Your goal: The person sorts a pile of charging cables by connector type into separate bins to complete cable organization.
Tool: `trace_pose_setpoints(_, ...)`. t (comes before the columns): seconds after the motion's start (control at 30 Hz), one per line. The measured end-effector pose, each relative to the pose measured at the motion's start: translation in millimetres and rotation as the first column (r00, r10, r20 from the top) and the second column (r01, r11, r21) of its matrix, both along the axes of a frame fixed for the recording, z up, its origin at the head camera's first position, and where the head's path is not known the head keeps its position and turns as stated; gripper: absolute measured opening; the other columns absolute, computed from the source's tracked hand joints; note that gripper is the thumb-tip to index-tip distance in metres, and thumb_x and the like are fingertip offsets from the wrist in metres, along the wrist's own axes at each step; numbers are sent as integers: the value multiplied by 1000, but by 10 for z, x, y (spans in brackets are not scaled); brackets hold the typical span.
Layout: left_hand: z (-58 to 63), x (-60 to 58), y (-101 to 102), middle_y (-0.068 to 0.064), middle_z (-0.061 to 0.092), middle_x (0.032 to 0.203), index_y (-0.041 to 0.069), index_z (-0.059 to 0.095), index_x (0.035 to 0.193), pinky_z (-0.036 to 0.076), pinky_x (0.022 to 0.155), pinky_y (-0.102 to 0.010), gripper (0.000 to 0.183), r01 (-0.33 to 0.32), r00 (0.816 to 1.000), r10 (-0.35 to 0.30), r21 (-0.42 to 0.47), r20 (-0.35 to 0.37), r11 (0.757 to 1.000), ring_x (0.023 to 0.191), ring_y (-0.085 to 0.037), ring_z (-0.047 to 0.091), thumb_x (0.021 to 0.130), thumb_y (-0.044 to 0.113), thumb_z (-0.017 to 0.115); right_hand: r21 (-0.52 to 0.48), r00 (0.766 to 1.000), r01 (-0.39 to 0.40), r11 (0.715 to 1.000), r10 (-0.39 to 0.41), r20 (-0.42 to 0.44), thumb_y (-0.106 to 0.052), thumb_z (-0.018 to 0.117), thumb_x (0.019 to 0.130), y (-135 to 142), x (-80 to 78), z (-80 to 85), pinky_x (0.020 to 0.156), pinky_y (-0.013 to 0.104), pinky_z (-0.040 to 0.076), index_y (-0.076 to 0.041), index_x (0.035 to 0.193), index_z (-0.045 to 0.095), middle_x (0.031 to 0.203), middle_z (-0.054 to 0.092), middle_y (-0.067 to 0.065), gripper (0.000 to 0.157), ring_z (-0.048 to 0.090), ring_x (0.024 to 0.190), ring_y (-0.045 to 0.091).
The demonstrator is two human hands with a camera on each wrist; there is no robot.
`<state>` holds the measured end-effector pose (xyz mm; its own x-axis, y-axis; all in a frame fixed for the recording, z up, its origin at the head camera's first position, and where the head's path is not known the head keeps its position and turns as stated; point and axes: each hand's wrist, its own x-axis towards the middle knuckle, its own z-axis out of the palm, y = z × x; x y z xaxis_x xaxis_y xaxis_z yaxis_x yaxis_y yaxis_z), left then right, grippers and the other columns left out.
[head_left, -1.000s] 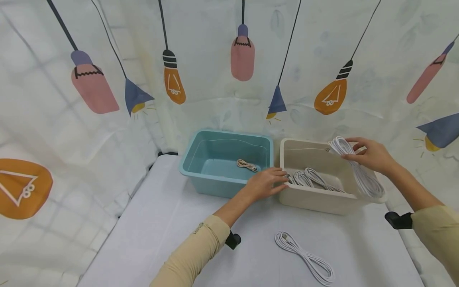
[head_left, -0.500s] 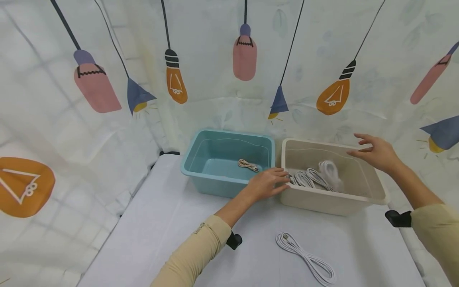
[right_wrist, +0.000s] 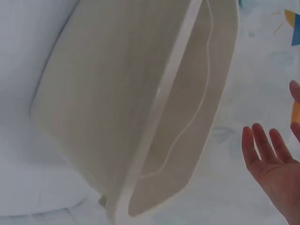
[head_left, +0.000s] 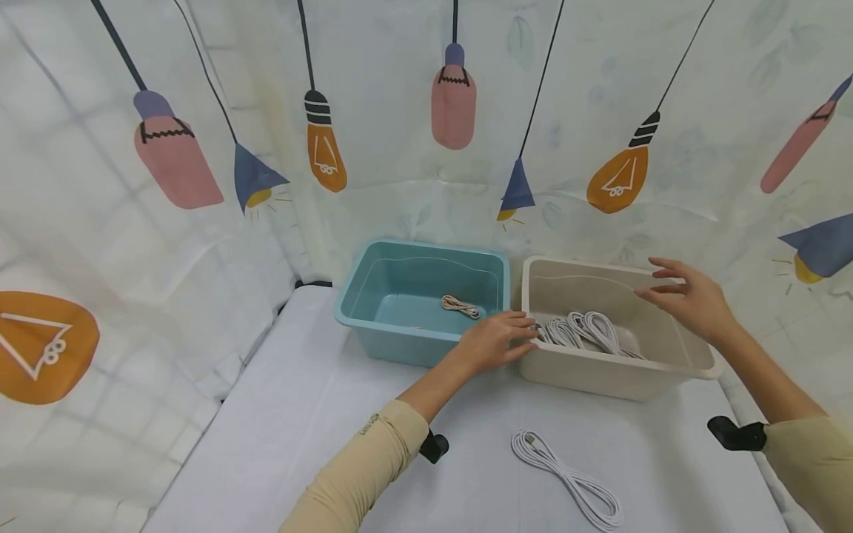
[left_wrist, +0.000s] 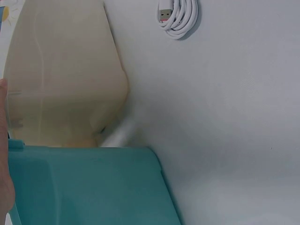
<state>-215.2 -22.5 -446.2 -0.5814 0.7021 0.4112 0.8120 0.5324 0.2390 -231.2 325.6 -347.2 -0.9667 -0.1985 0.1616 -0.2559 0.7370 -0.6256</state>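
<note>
My left hand (head_left: 496,340) rests where the two bins meet, its fingertips at the left rim of the beige bin (head_left: 600,374). Inside that bin lie several coiled white cables (head_left: 593,329), bunched toward its left side. Above its right end hovers my right hand (head_left: 696,303), fingers apart and nothing between them; in the right wrist view the palm and spread fingers (right_wrist: 265,145) show beside the beige bin. A coiled white USB cable (head_left: 566,477) lies on the table in front of the bins.
Left of the beige bin stands a teal bin (head_left: 400,337) with a small bundled beige cord (head_left: 460,306) inside. Both bins stand at the back of the white-covered table (head_left: 320,444), close to a patterned curtain (head_left: 386,148).
My right hand has let go of a long coiled white cable, which dropped into the beige bin onto the others. The left hand has stayed at the rim.
</note>
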Motion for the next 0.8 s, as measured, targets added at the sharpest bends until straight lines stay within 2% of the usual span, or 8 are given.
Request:
trace_pose_setpoints(0.03,0,0,0,-10,72,136,10,78,126,49,116,-33,29,0,1000,0,-1,-1,1000,134,-27,64,102,25,74,-26,1000,-3,1000,3,-6,-22,73,102,-17,23,-15,68,-1,44,3,158,41,139,53,39,69,68,92,-11)
trace_pose_setpoints(0.1,2,0,1,-11,72,136,9,78,126,49,116,-34,29,1,1000,-1,2,-5,1000,134,-27,64,102,24,74,-63,1000,-9,998,8,-26,-20,74,101,-44,67,-54,68,-1,45,2,157,42,139,54,38,68,48,88,-31)
trace_pose_setpoints(0.27,15,7,2,-10,72,136,10,78,126,49,116,-33,28,0,1000,0,-2,-7,1000,133,-27,64,102,24,74,-86,995,-23,996,15,-96,-15,76,100,-125,198,-156,69,0,47,2,154,48,134,61,30,64,50,92,-30)
trace_pose_setpoints(0.37,26,16,-2,-9,71,137,10,78,126,49,115,-33,29,-5,1000,5,-4,1,1000,134,-27,64,101,24,74,-106,992,-37,994,24,-124,-11,77,98,-164,261,-227,71,1,47,1,152,51,124,66,2,61,54,94,-27)
trace_pose_setpoints(0.43,30,21,-5,-8,71,137,11,78,126,50,115,-34,29,-9,1000,9,-5,7,1000,134,-26,64,101,25,74,-125,990,-51,991,33,-139,-8,78,97,-186,295,-278,74,0,48,1,150,53,119,62,-17,59,56,96,-25)
trace_pose_setpoints(0.5,28,21,-7,-9,71,137,11,78,127,50,115,-34,29,-11,1000,11,-4,8,1000,134,-26,63,101,25,74,-145,986,-73,987,49,-161,-3,78,95,-213,325,-329,78,0,48,2,148,55,114,57,-30,57,59,96,-22)
trace_pose_setpoints(0.57,26,19,-7,-9,71,137,11,78,126,50,115,-33,29,-10,1000,10,-4,2,1000,134,-26,64,101,25,74,-160,980,-99,982,69,-186,1,77,94,-249,360,-382,81,-1,47,3,145,57,113,56,-34,55,60,97,-19)
trace_pose_setpoints(0.8,14,10,1,-6,72,137,12,78,126,49,115,-30,29,-22,999,21,-26,-24,999,134,-23,64,102,27,73,-211,955,-210,955,154,-254,15,79,84,-448,529,-538,79,5,54,8,132,64,109,64,-26,51,66,93,-12)
